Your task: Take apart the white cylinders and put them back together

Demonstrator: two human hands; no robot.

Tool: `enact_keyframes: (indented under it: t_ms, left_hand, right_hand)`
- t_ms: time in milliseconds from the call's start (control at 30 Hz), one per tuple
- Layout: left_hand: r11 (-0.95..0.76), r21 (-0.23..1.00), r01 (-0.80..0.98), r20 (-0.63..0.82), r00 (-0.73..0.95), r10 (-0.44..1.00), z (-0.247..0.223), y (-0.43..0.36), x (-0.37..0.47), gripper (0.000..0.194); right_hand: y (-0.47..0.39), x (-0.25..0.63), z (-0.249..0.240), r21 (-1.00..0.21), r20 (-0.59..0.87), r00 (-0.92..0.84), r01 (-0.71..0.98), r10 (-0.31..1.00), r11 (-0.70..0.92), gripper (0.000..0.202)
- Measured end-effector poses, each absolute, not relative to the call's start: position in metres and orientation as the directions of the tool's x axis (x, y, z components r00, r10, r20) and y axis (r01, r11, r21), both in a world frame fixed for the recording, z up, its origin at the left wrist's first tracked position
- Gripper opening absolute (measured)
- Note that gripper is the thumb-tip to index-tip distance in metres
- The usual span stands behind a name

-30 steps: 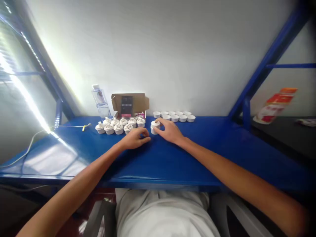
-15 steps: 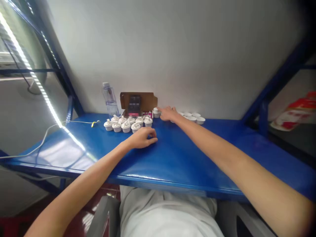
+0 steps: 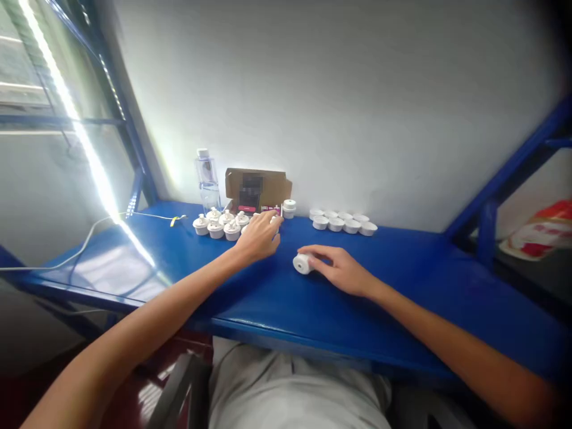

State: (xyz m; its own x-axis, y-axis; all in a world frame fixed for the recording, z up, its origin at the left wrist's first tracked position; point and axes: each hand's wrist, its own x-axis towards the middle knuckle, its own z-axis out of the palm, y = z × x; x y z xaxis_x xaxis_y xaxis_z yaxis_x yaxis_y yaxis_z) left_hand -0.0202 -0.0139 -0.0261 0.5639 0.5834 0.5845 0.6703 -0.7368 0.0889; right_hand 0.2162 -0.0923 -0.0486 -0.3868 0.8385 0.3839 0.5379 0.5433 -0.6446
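My right hand (image 3: 342, 268) grips a small white round cap-like piece (image 3: 302, 263) between thumb and fingers, just above the blue tabletop. The piece is tipped on its side, with a small dark hole in its face. My left hand (image 3: 259, 235) reaches over the right end of a cluster of small white cups with knobbed tops (image 3: 215, 230). Its thumb and fingers are apart, the fingertips at the rightmost cup, partly hiding it. Whether they touch it is unclear. Beyond, a white stacked round piece (image 3: 289, 208) stands beside an open cardboard box (image 3: 272, 186).
Two rows of shallow white cups (image 3: 336, 224) stand near the wall. A clear water bottle (image 3: 208, 185) is behind the knobbed cups. A white cable with a yellow tag (image 3: 175, 221) crosses the left of the blue table (image 3: 268, 298). Blue frame posts rise at both sides.
My right hand has drawn back from the rear of the table and now holds the white round piece. My left hand has moved forward over the knobbed cups.
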Motion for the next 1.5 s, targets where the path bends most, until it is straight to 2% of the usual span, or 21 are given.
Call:
enact_keyframes:
  t_ms: [67, 133, 233, 300, 367, 433, 533, 633, 733, 800, 900, 1000, 1067, 1133, 1267, 1367, 1433, 1500]
  left_hand:
    - [-0.680, -0.026, 0.733, 0.528, 0.588, 0.613, -0.021, -0.003, -0.014, 0.040]
    - [-0.630, -0.093, 0.771, 0.465, 0.593, 0.657, -0.017, 0.006, -0.008, 0.034]
    - [-0.615, -0.127, 0.779, 0.412, 0.605, 0.681, -0.015, 0.013, -0.003, 0.025]
    - [-0.643, -0.102, 0.759, 0.410, 0.621, 0.668, -0.016, 0.012, -0.002, 0.023]
    - [-0.685, -0.050, 0.726, 0.421, 0.637, 0.645, -0.017, 0.009, -0.003, 0.023]
    - [-0.718, 0.016, 0.696, 0.451, 0.636, 0.626, -0.017, 0.005, -0.004, 0.022]
    - [-0.752, 0.152, 0.641, 0.493, 0.611, 0.620, -0.014, 0.000, -0.005, 0.020]
    - [-0.759, 0.374, 0.533, 0.484, 0.586, 0.650, -0.013, -0.003, -0.004, 0.023]
    - [-0.712, 0.605, 0.355, 0.431, 0.606, 0.668, -0.018, -0.005, -0.001, 0.038]
    - [-0.673, 0.696, 0.250, 0.421, 0.617, 0.665, -0.023, -0.005, 0.001, 0.052]
    - [-0.642, 0.729, 0.239, 0.383, 0.635, 0.671, -0.029, -0.002, 0.001, 0.074]
    - [-0.633, 0.690, 0.351, 0.294, 0.663, 0.688, -0.033, 0.003, -0.003, 0.081]
    - [-0.629, 0.668, 0.397, 0.268, 0.660, 0.702, -0.034, 0.005, -0.005, 0.078]
    - [-0.614, 0.694, 0.376, 0.264, 0.660, 0.703, -0.035, 0.006, -0.005, 0.076]
    - [-0.463, 0.864, 0.196, 0.199, 0.713, 0.673, -0.031, 0.001, -0.004, 0.078]
    - [-0.331, 0.934, 0.130, 0.152, 0.696, 0.701, -0.022, -0.004, -0.004, 0.074]
    - [-0.285, 0.953, 0.101, 0.144, 0.678, 0.721, -0.016, -0.006, -0.005, 0.062]
    - [-0.243, 0.968, 0.065, 0.131, 0.693, 0.709, -0.012, -0.007, -0.007, 0.051]
  right_hand:
    - [-0.093, 0.223, -0.050, -0.668, 0.397, -0.337, 0.532, 0.854, 0.520, 0.029]
    - [-0.085, 0.230, -0.051, -0.637, 0.430, -0.294, 0.571, 0.854, 0.518, 0.026]
    - [-0.073, 0.239, -0.054, -0.647, 0.409, -0.256, 0.595, 0.876, 0.476, 0.023]
    - [-0.071, 0.242, -0.056, -0.684, 0.369, -0.256, 0.576, 0.893, 0.448, 0.039]
    - [-0.073, 0.239, -0.056, -0.666, 0.386, -0.313, 0.556, 0.868, 0.497, 0.062]
    - [-0.075, 0.232, -0.054, -0.592, 0.438, -0.389, 0.554, 0.810, 0.586, 0.071]
    - [-0.076, 0.220, -0.049, -0.500, 0.463, -0.451, 0.578, 0.764, 0.644, 0.050]
    - [-0.075, 0.216, -0.036, -0.533, 0.528, -0.360, 0.564, 0.769, 0.630, 0.029]
    - [-0.071, 0.219, -0.019, -0.589, 0.647, -0.169, 0.509, 0.743, 0.628, 0.029]
    - [-0.067, 0.218, -0.012, -0.610, 0.676, -0.111, 0.471, 0.729, 0.637, 0.030]
    - [-0.059, 0.211, -0.019, -0.599, 0.692, -0.123, 0.452, 0.712, 0.661, 0.031]
    - [-0.054, 0.202, -0.038, -0.567, 0.643, -0.272, 0.459, 0.716, 0.684, 0.037]
    - [-0.054, 0.198, -0.048, -0.589, 0.574, -0.343, 0.459, 0.744, 0.666, 0.043]
    - [-0.057, 0.198, -0.050, -0.615, 0.540, -0.342, 0.464, 0.769, 0.638, 0.045]
    - [-0.062, 0.203, -0.043, -0.703, 0.508, -0.295, 0.400, 0.809, 0.588, 0.040]
    - [-0.061, 0.210, -0.039, -0.789, 0.493, -0.245, 0.278, 0.835, 0.547, 0.050]
    - [-0.059, 0.214, -0.038, -0.788, 0.510, -0.233, 0.260, 0.828, 0.558, 0.059]
    - [-0.059, 0.217, -0.038, -0.732, 0.560, -0.247, 0.300, 0.791, 0.612, 0.059]
